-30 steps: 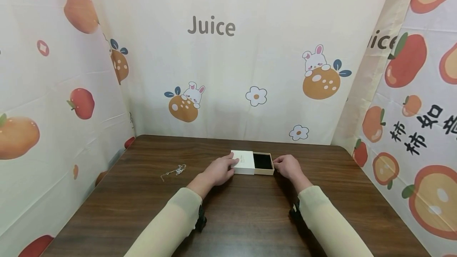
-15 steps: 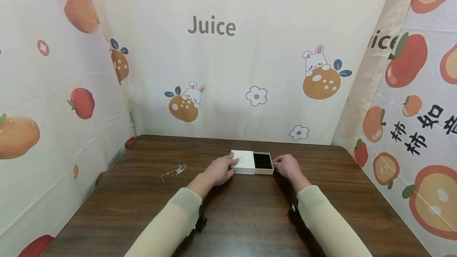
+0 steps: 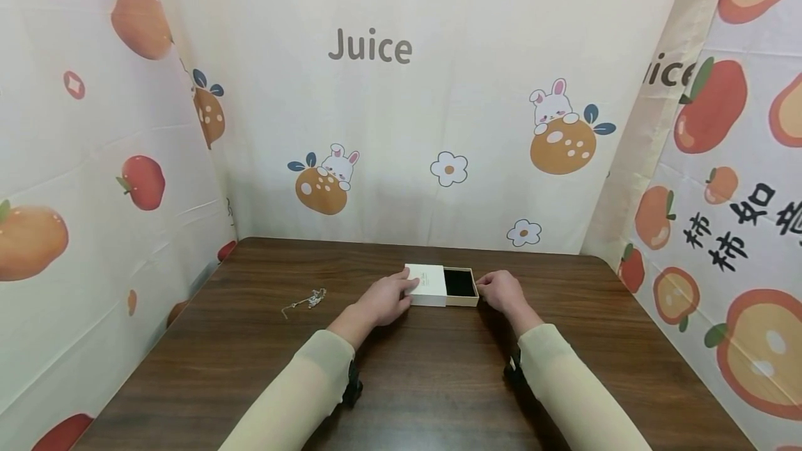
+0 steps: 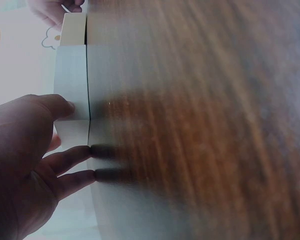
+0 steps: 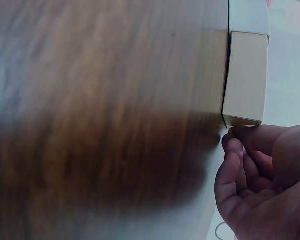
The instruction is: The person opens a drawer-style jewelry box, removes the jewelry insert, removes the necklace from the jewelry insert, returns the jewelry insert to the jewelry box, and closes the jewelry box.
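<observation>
A white slide-out gift box sleeve [image 3: 428, 284] with small print lies on the table. Its cream drawer [image 3: 462, 301] stands partly out on the right and shows a black padded inside. My left hand [image 3: 383, 299] grips the sleeve's left end, thumb along its near side in the left wrist view, two fingertips down at the table. My right hand [image 3: 503, 293] is at the drawer's right end. In the right wrist view its fingers [image 5: 229, 170] are curled, thumb and forefinger pinched close against that end; what lies between them is mostly hidden. A silvery chain necklace [image 3: 308, 301] lies left of my left hand.
The dark wood-grain table [image 3: 401, 381] has rounded far corners. Patterned cloth curtains [image 3: 451, 103] hang behind it and on both sides, right up to its edges. Dark wrist cameras [image 3: 354, 385] are strapped under the sleeves.
The drawer has slid very slightly left into the sleeve, my right hand moving with it. My left hand, the sleeve and the necklace stay put.
</observation>
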Tool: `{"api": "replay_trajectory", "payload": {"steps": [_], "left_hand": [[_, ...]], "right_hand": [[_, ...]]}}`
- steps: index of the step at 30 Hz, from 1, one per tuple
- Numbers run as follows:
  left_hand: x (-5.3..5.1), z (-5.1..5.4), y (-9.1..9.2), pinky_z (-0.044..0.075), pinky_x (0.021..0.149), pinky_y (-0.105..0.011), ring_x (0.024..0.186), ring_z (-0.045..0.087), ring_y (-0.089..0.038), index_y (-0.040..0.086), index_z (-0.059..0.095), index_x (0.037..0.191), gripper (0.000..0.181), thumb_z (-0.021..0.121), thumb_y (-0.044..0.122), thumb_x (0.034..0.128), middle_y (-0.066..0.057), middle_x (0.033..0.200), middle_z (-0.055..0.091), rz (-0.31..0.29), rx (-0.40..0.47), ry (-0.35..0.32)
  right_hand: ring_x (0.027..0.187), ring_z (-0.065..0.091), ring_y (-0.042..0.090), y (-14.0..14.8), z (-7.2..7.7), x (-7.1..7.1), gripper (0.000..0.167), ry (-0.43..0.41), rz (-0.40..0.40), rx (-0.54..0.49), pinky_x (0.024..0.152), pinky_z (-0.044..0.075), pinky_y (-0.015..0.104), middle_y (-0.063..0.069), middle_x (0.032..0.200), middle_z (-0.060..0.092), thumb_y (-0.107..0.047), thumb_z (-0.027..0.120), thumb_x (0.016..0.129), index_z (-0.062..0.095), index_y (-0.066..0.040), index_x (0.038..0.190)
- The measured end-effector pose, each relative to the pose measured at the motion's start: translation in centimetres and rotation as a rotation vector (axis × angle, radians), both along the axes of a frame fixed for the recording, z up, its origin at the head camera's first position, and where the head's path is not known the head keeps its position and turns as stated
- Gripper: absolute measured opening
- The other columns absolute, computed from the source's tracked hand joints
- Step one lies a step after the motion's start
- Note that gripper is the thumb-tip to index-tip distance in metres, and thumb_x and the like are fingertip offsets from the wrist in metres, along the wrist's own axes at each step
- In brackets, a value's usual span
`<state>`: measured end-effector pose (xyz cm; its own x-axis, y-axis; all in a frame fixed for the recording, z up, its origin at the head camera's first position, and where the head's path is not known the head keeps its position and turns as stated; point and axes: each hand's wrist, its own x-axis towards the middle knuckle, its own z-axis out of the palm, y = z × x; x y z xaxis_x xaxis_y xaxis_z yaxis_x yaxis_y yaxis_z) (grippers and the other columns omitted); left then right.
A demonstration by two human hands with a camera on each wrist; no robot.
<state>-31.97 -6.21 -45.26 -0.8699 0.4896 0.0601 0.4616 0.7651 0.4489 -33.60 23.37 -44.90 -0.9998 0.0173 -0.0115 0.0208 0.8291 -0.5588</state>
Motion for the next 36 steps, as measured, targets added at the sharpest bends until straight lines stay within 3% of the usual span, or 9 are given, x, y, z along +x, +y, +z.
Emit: {"api": "replay_trajectory", "payload": {"steps": [8, 26, 36], "left_hand": [[-0.04, -0.09, 0.02, 0.044, 0.128, -0.051, 0.160, 0.047, -0.035, 0.015, 0.056, 0.162, 0.051, 0.064, 0.018, 0.1118, -0.017, 0.176, 0.040, 0.000, 0.003, -0.001], [-0.08, -0.20, 0.06, 0.043, 0.128, -0.052, 0.160, 0.047, -0.035, 0.015, 0.056, 0.162, 0.051, 0.065, 0.018, 0.1113, -0.017, 0.176, 0.039, 0.010, 0.003, -0.011], [0.02, -0.07, 0.11, 0.043, 0.129, -0.052, 0.161, 0.046, -0.034, 0.015, 0.056, 0.162, 0.052, 0.065, 0.018, 0.1115, -0.017, 0.177, 0.039, 0.009, 0.005, -0.016]], "right_hand": [[0.089, 0.065, 0.029, -0.22, -0.03, -0.14, 0.023, 0.001, 0.002, 0.017, 0.081, 0.054, 0.039, 0.012, 0.097, 0.080, -0.015, 0.069, 0.104, 0.085, 0.000, 0.108], [0.085, 0.064, 0.027, -0.77, -0.02, -0.20, 0.022, -0.003, 0.002, 0.011, 0.076, 0.052, 0.035, 0.008, 0.087, 0.077, -0.015, 0.069, 0.104, 0.085, 0.000, 0.106], [0.089, 0.064, 0.029, -0.83, -0.01, -0.17, 0.022, 0.001, 0.010, 0.038, 0.081, 0.055, 0.040, 0.013, 0.098, 0.080, -0.014, 0.069, 0.104, 0.085, 0.001, 0.107]]}}
